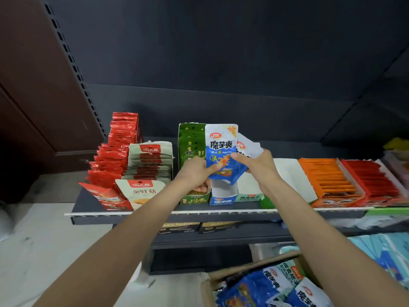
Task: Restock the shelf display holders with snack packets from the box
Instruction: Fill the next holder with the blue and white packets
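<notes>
Blue and white, the snack packet stood upright in front of you, above the blue display holder on the dark shelf. Your left hand pinched its lower left edge, thumb on the front. Your right hand gripped its lower right edge and also held further packets fanned out behind the first one. Both of your hands were closed on packets, neither one free. To the left of the blue holder stood a green holder with green packets upright in it, touching the blue-and-white packet's left side from behind. Further left were a row of grey packets and a row of red packets, each leaning back in a stack. To the right of your hands, a white holder lay beside an orange tray and a red tray, both filled with flat packets. Down at the lower right, the cardboard box sat open on the floor, with more blue packets lying loosely inside it.
</notes>
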`<action>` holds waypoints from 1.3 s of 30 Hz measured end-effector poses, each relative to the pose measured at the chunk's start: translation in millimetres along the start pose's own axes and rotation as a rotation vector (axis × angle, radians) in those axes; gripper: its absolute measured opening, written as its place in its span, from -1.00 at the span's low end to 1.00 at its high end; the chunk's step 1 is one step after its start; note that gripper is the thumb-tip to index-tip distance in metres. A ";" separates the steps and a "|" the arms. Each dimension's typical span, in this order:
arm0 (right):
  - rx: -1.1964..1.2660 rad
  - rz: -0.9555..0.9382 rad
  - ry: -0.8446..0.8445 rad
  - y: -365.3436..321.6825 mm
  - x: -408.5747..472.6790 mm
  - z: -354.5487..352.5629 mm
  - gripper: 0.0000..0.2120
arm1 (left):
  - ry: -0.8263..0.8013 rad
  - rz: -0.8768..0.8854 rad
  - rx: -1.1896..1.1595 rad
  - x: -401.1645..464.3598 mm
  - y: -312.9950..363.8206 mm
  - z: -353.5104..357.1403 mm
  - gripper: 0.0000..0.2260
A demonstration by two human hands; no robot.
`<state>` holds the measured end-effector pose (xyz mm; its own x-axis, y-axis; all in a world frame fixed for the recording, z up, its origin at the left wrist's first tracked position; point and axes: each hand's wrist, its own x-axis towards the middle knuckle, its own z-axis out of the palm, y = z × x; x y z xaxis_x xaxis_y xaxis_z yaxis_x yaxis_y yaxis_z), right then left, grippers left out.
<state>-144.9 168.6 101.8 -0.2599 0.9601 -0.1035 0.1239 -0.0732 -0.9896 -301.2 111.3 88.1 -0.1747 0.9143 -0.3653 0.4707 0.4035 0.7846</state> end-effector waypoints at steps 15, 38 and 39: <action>-0.234 -0.064 -0.027 -8.5 52.0 -8.9 -0.79 | 0.311 0.440 -0.092 49.5 27.8 -31.2 -0.94; -0.690 -0.141 0.000 5.6 81.2 5.1 -0.77 | 0.571 0.306 0.982 70.6 33.1 -6.8 -0.77; -0.634 -0.135 0.020 6.4 78.6 4.0 -0.76 | 0.589 0.300 0.972 71.7 34.6 -6.8 -0.79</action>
<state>-168.4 242.5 86.9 -0.2952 0.9551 0.0254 0.6342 0.2158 -0.7424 -303.3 191.1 92.4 -0.1979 0.9461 0.2565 0.9785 0.2060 -0.0051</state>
